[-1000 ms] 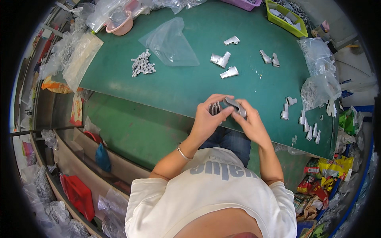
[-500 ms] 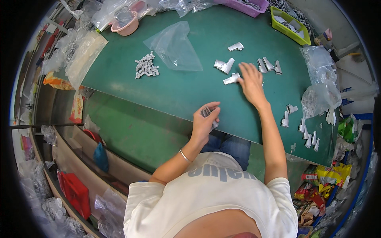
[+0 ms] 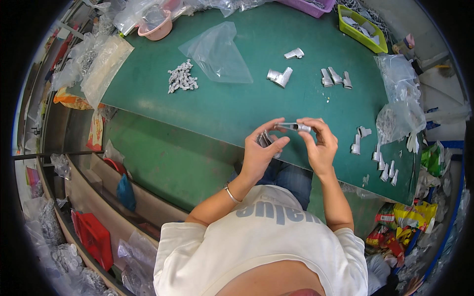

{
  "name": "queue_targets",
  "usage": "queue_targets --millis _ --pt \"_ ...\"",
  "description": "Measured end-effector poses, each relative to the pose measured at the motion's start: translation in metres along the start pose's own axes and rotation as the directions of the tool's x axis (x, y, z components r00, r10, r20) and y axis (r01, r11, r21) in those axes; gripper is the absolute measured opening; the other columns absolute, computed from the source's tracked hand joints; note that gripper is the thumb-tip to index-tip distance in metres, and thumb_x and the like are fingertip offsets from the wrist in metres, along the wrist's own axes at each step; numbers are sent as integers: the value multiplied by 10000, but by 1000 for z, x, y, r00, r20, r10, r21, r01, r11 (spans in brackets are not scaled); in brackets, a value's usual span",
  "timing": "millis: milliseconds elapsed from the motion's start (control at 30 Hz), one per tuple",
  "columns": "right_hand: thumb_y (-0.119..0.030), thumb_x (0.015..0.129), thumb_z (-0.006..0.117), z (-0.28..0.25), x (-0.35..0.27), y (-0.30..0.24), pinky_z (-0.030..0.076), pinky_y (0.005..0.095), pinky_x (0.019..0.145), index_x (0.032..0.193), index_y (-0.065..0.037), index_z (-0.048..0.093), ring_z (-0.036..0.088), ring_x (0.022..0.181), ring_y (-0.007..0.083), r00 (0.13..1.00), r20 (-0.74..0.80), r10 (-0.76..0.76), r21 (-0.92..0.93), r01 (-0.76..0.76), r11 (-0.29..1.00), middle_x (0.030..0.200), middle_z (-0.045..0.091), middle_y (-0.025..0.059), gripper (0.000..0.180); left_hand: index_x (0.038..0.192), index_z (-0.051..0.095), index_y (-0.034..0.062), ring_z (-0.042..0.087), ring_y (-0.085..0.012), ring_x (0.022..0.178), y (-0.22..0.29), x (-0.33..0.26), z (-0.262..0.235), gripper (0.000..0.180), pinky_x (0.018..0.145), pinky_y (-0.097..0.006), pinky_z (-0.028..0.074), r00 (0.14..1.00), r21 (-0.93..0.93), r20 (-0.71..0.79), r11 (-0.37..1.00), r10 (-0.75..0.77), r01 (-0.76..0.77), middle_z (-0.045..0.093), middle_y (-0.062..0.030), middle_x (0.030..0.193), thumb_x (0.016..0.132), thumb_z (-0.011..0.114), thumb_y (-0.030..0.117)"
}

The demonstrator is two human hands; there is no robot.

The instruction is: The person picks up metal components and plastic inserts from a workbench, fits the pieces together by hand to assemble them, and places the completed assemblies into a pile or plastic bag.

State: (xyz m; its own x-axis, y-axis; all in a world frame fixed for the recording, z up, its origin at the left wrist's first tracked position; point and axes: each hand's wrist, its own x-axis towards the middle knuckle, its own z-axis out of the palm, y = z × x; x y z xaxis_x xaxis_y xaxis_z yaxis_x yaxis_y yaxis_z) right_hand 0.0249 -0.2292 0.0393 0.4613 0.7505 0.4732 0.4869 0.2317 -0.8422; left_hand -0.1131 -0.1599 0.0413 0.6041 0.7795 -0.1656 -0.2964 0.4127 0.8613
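Note:
My left hand (image 3: pixel 261 150) is closed around a small stack of silvery metal fittings (image 3: pixel 265 139) at the near edge of the green table. Its index fingertip reaches to the narrow end of another metal fitting (image 3: pixel 296 127), a socket-shaped piece with a flat tongue. My right hand (image 3: pixel 321 144) pinches that fitting by its thicker end. Beyond the hands lie a touching group of fittings (image 3: pixel 280 77) and a single fitting (image 3: pixel 295 53). Three more fittings (image 3: pixel 335 75) stand side by side to the right, and several fittings (image 3: pixel 385 167) lie near the right edge.
A pile of small grey metal parts (image 3: pixel 181 77) and a clear plastic bag (image 3: pixel 219 54) lie on the table's left half. A pink bowl (image 3: pixel 157 30), a purple basket (image 3: pixel 316 7) and a yellow-green basket (image 3: pixel 363 34) stand along the back. Plastic bags (image 3: pixel 400 98) line the right edge.
My right hand has picked up one fitting from the middle group and drawn it back toward me, up to my left hand. The left hand has shifted slightly right and still holds its stack.

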Motion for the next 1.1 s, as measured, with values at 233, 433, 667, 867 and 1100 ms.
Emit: queue_targets --millis 233,433,667,867,1100 --pt "131 775 547 0 -19 -29 472 299 838 1049 56 485 575 955 209 979 41 197 500 -191 845 1034 577 187 291 906 640 -11 513 -94 699 17 -12 4 229 574 -189 403 925 244 153 894 347 -376 562 -66 863 688 676 -71" --pt "135 780 536 0 -24 -36 468 320 847 1057 68 467 570 961 233 987 32 159 555 -150 818 1034 568 209 293 898 654 23 523 -128 741 27 -19 6 278 613 -221 419 866 326 225 803 446 -498 559 -84 853 643 711 -69" --pt "142 755 564 -2 -25 -47 470 354 851 1042 64 475 569 963 266 999 -37 38 475 -16 880 1009 565 228 311 900 654 28 531 -139 753 31 -22 7 268 628 -233 429 856 310 241 800 457 -514 558 -93 867 651 720 -44" --pt "146 744 576 -4 -25 -51 484 347 817 1018 62 485 574 936 260 999 -49 20 434 3 901 978 581 222 301 914 660 30 524 -105 728 33 -22 8 282 610 -218 435 863 279 251 821 438 -498 545 -71 902 656 698 -77" --pt "123 738 600 -5 -25 -53 489 320 758 1007 69 507 577 877 245 994 -88 -65 362 93 928 957 596 219 290 908 658 25 530 -119 758 33 -23 11 273 637 -225 436 849 243 275 821 452 -516 546 -72 889 657 699 -75"
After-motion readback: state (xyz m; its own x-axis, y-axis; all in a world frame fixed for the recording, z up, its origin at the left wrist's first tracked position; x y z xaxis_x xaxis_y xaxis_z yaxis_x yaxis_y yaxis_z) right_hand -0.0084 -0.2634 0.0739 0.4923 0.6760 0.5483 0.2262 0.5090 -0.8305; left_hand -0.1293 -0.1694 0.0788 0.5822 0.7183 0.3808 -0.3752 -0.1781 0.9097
